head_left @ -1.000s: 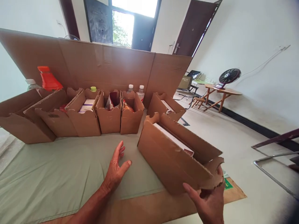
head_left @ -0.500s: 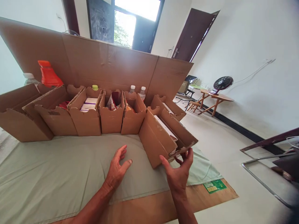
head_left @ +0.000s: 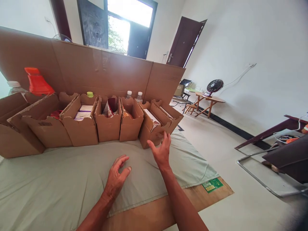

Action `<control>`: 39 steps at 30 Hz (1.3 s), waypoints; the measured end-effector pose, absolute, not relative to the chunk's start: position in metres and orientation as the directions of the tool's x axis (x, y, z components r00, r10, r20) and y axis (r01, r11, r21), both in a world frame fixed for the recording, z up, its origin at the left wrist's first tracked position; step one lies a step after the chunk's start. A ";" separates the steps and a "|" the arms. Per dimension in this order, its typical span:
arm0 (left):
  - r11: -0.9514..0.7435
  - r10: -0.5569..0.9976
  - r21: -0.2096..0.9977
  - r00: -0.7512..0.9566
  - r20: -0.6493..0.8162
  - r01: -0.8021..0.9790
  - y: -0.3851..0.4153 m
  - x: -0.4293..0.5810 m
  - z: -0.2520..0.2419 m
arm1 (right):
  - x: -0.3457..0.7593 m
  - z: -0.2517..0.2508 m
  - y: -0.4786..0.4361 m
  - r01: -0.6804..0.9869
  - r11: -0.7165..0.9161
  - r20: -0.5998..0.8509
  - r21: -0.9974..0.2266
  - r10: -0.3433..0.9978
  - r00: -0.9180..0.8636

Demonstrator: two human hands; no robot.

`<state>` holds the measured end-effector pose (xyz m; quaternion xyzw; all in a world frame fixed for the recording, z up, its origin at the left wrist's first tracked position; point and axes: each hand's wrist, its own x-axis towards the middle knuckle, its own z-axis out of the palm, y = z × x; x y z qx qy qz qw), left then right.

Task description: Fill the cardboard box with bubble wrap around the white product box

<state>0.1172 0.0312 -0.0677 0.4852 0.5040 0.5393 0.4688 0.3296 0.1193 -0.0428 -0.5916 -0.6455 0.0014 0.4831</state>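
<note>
My right hand (head_left: pixel 160 150) is at the front of a cardboard file box (head_left: pixel 149 136), thumb and fingers spread apart. Its fingertips are at or just before the box's front wall; whether they touch it I cannot tell. White flat items (head_left: pixel 152 117) stand inside that box. Beside it on the right is another cardboard box (head_left: pixel 176 119), partly covered by the first. My left hand (head_left: pixel 115 176) is over the pale green cloth (head_left: pixel 72 173), fingers bent, thumb apart, holding nothing.
Several more cardboard boxes (head_left: pixel 108 128) line up to the left, with packets and white packs inside. Behind them stand a red-orange bottle (head_left: pixel 38 82), clear bottles (head_left: pixel 129 94) and a tall cardboard panel (head_left: pixel 79 61). The wooden board (head_left: pixel 144 208) ends at front right.
The box at the right end has gone back and turned into line with the row. My right hand moved forward with it and now has its grip loosened. The view has shifted right.
</note>
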 end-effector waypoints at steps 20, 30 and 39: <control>0.015 0.994 0.997 -0.107 -0.023 -0.076 0.033 0.120 -0.063 | 0.309 -0.027 0.122 0.845 0.265 0.462 -0.465 0.887 -0.024; 0.129 0.958 0.957 -0.216 -0.188 -0.260 0.038 0.113 -0.054 | 0.231 0.079 0.160 0.926 0.254 0.223 -0.281 0.955 -0.194; 0.019 0.849 0.905 -0.472 -0.239 -0.426 0.052 0.098 -0.063 | 0.273 0.075 0.071 0.912 0.296 0.217 -0.284 0.946 -0.239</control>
